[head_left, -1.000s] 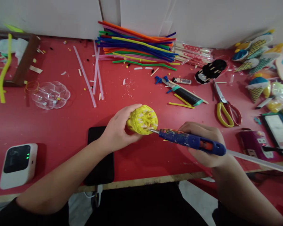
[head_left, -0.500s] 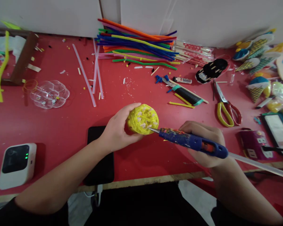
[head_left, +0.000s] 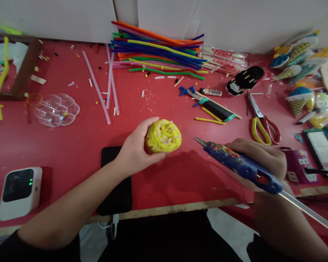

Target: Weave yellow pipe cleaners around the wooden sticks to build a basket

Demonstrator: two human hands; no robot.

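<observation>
A round yellow piece [head_left: 164, 140] with several short pale sticks standing up from its top is gripped by my left hand [head_left: 136, 147], thumb on the near side and fingers round the far side. My right hand [head_left: 258, 160] is wrapped round a blue glue gun [head_left: 240, 165] smeared with coloured residue. Its metal tip points left and is apart from the yellow piece, a short way to its right. A clear glue stick [head_left: 308, 213] runs out of the gun's rear end.
Pipe cleaners [head_left: 164, 51] lie at the back. A craft knife [head_left: 214, 109], scissors [head_left: 262, 120] and a black figure [head_left: 244, 82] are to the right. A phone [head_left: 116, 182] lies under my left wrist, a white device [head_left: 20, 193] farther left, beyond it a clear tray [head_left: 57, 109].
The glue gun in my right hand has moved right, its tip now off the yellow piece. My left hand has shifted slightly left and tilted the piece.
</observation>
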